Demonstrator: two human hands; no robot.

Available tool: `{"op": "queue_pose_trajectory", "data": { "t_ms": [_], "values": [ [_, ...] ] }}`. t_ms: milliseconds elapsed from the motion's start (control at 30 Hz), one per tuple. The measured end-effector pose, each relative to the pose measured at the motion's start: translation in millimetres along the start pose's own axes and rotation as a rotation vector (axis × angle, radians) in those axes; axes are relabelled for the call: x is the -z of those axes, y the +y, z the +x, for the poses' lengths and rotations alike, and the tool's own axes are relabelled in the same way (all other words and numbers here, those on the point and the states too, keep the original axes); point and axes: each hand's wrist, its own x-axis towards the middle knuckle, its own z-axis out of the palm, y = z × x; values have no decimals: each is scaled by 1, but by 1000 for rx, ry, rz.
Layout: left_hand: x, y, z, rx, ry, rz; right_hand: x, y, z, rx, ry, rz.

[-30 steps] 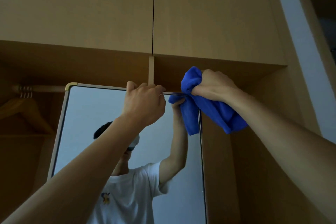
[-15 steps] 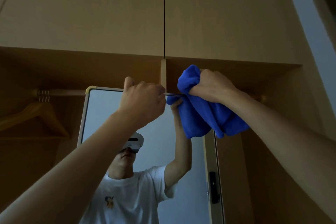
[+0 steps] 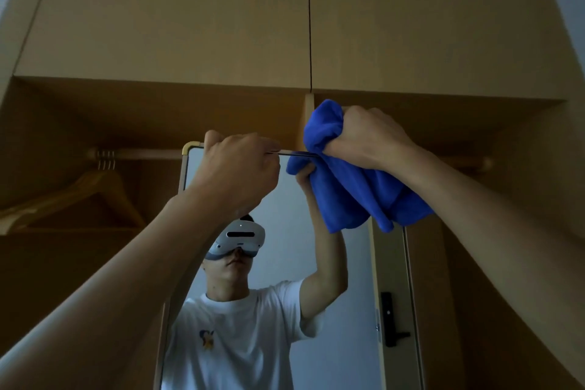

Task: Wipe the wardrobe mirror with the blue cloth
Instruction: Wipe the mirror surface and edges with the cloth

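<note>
The wardrobe mirror (image 3: pixel 285 206) stands upright in the open wardrobe, with a thin frame and a brass top left corner. My left hand (image 3: pixel 237 168) grips its top edge near that corner. My right hand (image 3: pixel 370 139) is closed on the bunched blue cloth (image 3: pixel 345 190), which drapes over the top right edge of the mirror and hangs down in front of the glass. The glass reflects a person in a white T-shirt with a headset, both arms raised.
Closed upper cabinet doors (image 3: pixel 190 16) sit above the open wardrobe bay. A wooden rail (image 3: pixel 139 153) with hooks and a wooden hanger (image 3: pixel 79 196) is at the left, behind the mirror. The reflection shows a door with a black lock (image 3: pixel 391 323).
The view has shifted so the mirror and wardrobe sit further right in frame and the reflected headset shows. Both hands keep their grip at the mirror's top edge.
</note>
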Motion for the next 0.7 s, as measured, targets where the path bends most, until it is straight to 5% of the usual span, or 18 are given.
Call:
{"op": "queue_pose_trajectory", "data": {
  "t_ms": [233,500,700],
  "values": [
    [-1,-11,-14,-57,9,38,-8,-32,5,74,4,61],
    [10,-47,-26,120,65,87,5,11,-4,-158,21,79],
    [30,-41,-31,217,86,-256,-8,-20,-2,-91,69,-26]
  ]
}}
